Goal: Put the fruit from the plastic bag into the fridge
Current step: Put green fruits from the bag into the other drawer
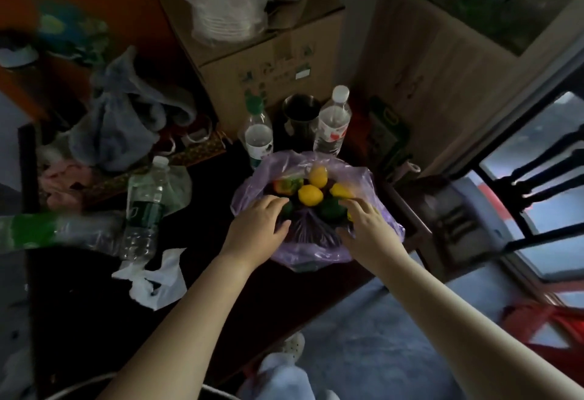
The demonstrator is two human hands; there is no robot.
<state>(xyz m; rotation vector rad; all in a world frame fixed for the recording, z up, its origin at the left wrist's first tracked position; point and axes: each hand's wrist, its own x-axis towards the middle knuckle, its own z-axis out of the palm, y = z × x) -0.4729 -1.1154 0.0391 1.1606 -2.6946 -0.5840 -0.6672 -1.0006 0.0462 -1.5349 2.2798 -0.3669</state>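
Observation:
A pale purple plastic bag (pixel 373 184) lies open on the dark table (pixel 94 289). Inside it are yellow lemons (pixel 310 195), a red and green fruit (pixel 286 185) and dark green fruit (pixel 331 210). My left hand (pixel 257 225) rests on the bag's near left rim, fingers spread over the plastic and touching a green fruit. My right hand (pixel 368 227) presses on the near right rim, fingers reaching toward the green fruit. Neither hand has lifted a fruit. No fridge is in view.
Water bottles (pixel 333 121) (pixel 257 134) (pixel 143 206) and a metal cup (pixel 300 111) stand behind and left of the bag. A cardboard box (pixel 268 61), grey bags (pixel 123 121) and a white bag (pixel 158 282) crowd the table. A window (pixel 537 194) is on the right.

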